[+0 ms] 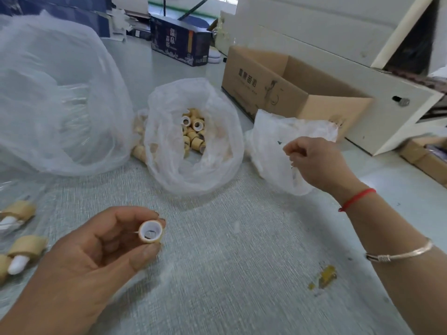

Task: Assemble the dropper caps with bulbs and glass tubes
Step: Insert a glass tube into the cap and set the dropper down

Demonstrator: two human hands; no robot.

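Pinching a cap (151, 232) between thumb and fingers, the left hand (96, 252) waited; the right hand's (319, 163) fingers curled at a bag (273, 146), contents unclear.

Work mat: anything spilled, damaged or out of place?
Yes. A yellowish stain or squashed scrap sits on the grey mat near the right forearm, too blurred to identify. A few caps lie outside the open bag of caps, at its left edge. Nothing else stands out.

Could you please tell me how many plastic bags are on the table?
3: a large bag at far left, a middle bag holding caps, and a smaller bag by the right hand.
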